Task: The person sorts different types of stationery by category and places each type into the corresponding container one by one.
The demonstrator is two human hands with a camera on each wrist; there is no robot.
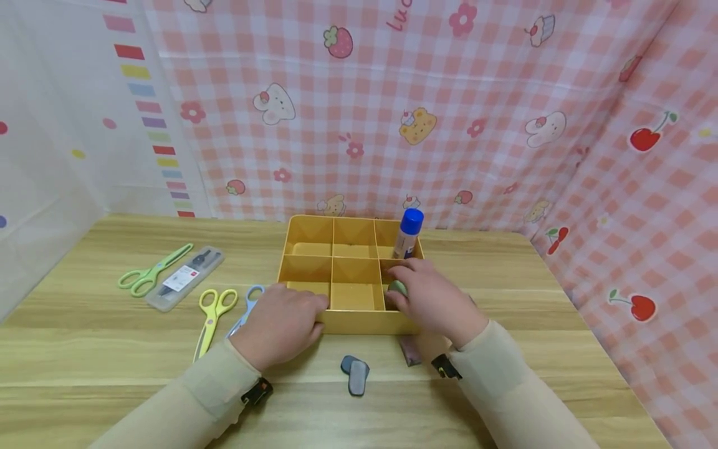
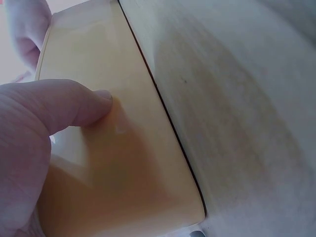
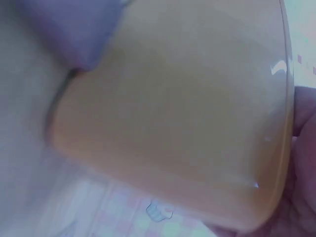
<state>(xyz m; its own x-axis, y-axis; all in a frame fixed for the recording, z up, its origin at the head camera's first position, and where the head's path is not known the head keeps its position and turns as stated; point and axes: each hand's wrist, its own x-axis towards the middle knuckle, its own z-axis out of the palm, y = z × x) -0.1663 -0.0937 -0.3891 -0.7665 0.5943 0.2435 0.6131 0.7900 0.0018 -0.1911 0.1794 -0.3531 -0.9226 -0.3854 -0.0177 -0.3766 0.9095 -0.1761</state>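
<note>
A yellow compartment box (image 1: 367,322) stands on the table. My left hand (image 1: 283,321) grips its front wall near the left corner; in the left wrist view the thumb (image 2: 79,103) presses on the outer face. My right hand (image 1: 432,299) reaches into the front right compartment and pinches a small rounded green piece (image 1: 397,287) between thumb and fingers. In the right wrist view the box wall (image 3: 187,98) hides most of that hand. A glue stick (image 1: 409,234) with a blue cap stands upright in the back right compartment.
Left of the box lie green scissors (image 1: 147,276), a clear case with a compass (image 1: 185,278), yellow scissors (image 1: 210,318) and blue scissors (image 1: 249,305). In front lie two overlapping grey oblong pieces (image 1: 357,378) and a dull purple flat piece (image 1: 411,350). Patterned cloth (image 1: 359,125) hangs behind.
</note>
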